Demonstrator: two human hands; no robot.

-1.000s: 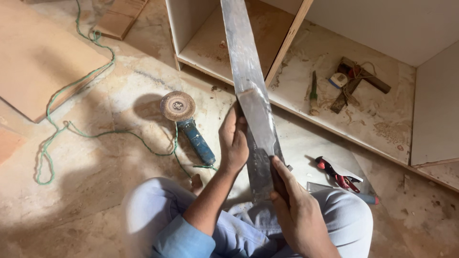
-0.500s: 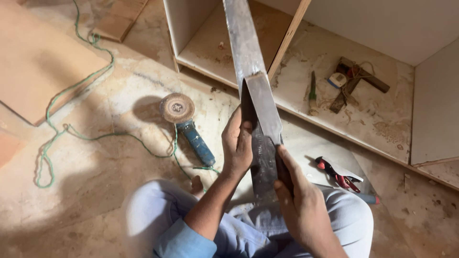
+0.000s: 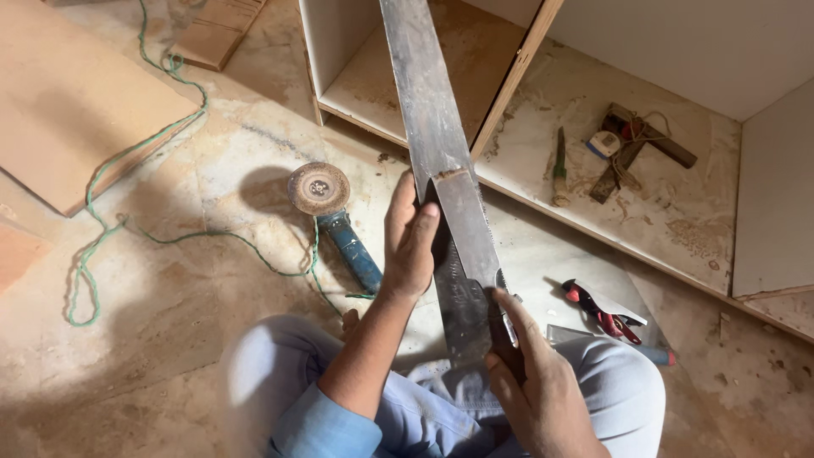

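From the head camera I see my left hand (image 3: 411, 242) wrapped around the left edge of a long metal strip (image 3: 428, 110), thumb laid on its face where a second, shorter piece, a toothed saw blade (image 3: 466, 254), lies on top of it. My right hand (image 3: 534, 386) is closed on the lower end of that blade, forefinger stretched along its right edge. Both pieces stand tilted, rising from my lap toward the open cabinet (image 3: 356, 76) ahead.

Against the frame half a second back, the blade's upper end sits slightly lower on the strip, and my left thumb has come further over the face. The right hand's grip looks unchanged.

On the dusty floor just left of my left hand lies an angle grinder (image 3: 326, 203) with a blue body, its green cord (image 3: 127, 212) looping away to the left. Red-handled pliers (image 3: 598, 309) lie near my right knee. On the cabinet's floor further right rest a chisel (image 3: 560, 165) and a wooden clamp (image 3: 636, 144). None of these has moved.
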